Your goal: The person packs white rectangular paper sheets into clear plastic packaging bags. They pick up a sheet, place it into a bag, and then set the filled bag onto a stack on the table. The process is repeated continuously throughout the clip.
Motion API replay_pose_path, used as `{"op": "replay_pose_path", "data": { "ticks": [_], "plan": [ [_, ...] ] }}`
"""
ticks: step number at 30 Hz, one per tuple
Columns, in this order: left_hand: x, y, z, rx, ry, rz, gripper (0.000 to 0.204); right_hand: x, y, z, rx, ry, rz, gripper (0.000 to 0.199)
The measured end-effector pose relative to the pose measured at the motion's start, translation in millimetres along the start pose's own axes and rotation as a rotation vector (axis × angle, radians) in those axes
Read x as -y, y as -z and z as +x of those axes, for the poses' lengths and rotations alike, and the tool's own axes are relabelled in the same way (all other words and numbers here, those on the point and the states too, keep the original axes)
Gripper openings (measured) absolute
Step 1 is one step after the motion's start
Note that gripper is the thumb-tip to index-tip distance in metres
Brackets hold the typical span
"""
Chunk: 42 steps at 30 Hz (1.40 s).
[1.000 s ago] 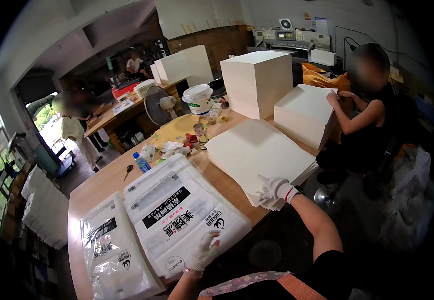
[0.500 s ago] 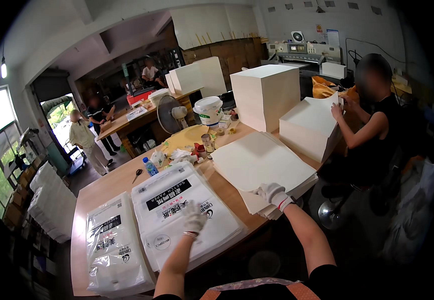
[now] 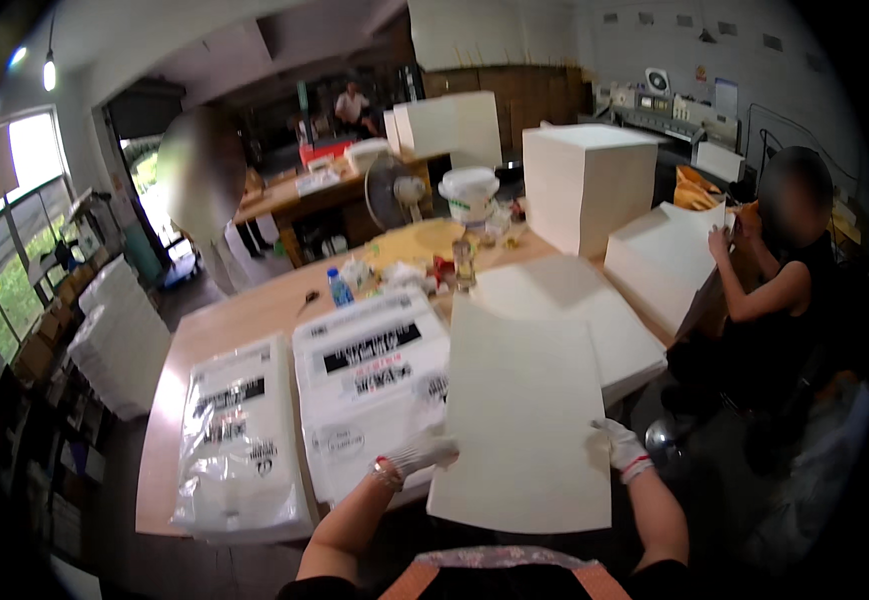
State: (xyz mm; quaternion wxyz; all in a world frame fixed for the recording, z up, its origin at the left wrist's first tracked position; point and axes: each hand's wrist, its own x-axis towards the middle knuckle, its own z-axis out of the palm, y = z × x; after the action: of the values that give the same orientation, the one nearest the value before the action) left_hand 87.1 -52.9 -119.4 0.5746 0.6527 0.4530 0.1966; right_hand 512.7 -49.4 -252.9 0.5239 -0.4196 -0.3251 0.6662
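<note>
Between my hands is a large cream-white paper sheet [image 3: 525,430], slightly bowed; whether it is one sheet or a few I cannot make out. My left hand [image 3: 423,457], in a white glove, is closed on its left edge. At the right edge, my gloved right hand [image 3: 621,446] grips it with the fingers partly hidden. Behind the sheet, a stack of similar paper [image 3: 615,335] lies on the wooden table. To the left are a pile of printed plastic sketch-paper bags [image 3: 370,350] and a filled clear-wrapped paper pack [image 3: 235,440].
Scissors [image 3: 309,300], a blue-capped bottle [image 3: 339,288], a glass jar [image 3: 464,265] and a white bucket [image 3: 469,195] stand or lie farther back. Tall white paper stacks [image 3: 590,190] rise at the far right, where a co-worker [image 3: 780,270] handles paper. A fan [image 3: 390,195] stands beyond the table.
My right hand has lifted paper from the stack and drawn it toward me. My left hand has moved from the printed bags to the paper's left edge. A distant person has come closer.
</note>
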Motion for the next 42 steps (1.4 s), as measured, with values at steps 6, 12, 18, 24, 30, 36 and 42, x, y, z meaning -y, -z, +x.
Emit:
{"op": "replay_pose_path", "data": {
  "ticks": [6, 12, 18, 24, 30, 36, 42],
  "plan": [
    [-5.9, -155.6, 9.5, -0.227, -0.047, 0.932, 0.087, -62.3, -135.5, -39.2, -0.073, 0.422, -0.321, 0.042],
    [40.7, -64.6, -11.5, -0.293, 0.123, 0.171, 0.04, -66.2, -127.6, -48.3, -0.295, 0.413, -0.496, 0.026],
    [154.6, 22.0, 0.4, -0.632, -0.09, 0.769, 0.019, -18.5, -144.0, -85.4, -0.238, 0.401, -0.666, 0.019],
    [109.4, 42.7, 8.2, -0.305, 0.116, 0.52, 0.022, 49.8, -194.8, -155.0, -0.098, 0.412, -1.0, 0.024],
    [161.3, 86.4, 65.5, -0.118, 0.127, -0.553, 0.016, 27.1, -201.6, -164.2, 0.274, 0.282, -1.59, 0.037],
    [88.7, 140.2, 71.5, -0.413, -0.031, -0.766, 0.01, 16.4, -206.8, -155.3, 0.534, 0.001, -1.714, 0.04],
    [-83.7, 171.0, 5.6, -0.298, -0.365, -0.599, 0.012, 31.7, -209.9, -159.2, 0.55, -0.169, -1.741, 0.049]
  ]
}}
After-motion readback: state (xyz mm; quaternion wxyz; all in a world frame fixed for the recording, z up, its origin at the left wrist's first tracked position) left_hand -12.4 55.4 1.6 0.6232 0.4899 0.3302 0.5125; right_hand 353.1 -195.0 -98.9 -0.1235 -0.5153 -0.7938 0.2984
